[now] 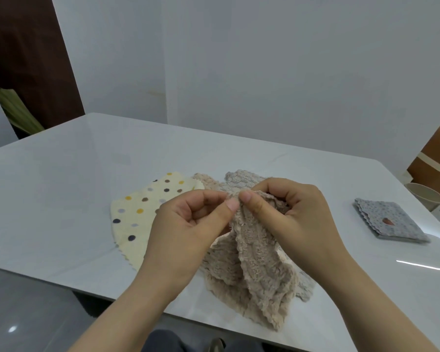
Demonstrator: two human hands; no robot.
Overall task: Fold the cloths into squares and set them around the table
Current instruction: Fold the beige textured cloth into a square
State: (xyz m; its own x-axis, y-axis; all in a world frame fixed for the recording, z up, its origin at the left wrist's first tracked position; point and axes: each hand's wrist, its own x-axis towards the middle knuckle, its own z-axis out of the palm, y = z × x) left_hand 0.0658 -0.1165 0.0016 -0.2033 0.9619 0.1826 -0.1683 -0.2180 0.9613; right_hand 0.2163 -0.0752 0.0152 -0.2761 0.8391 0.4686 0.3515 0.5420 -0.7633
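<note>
Both hands, left hand and right hand, pinch one edge of a fuzzy beige cloth, lifting it above the near middle of the white table. Left lies a cream polka-dot cloth; far right, a folded grey square cloth.

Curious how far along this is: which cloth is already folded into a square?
The grey cloth with a reddish mark, alone on the far right. The spotted cream cloth lies unfolded; the left hand and right hand hold the fluffy beige cloth loose.
</note>
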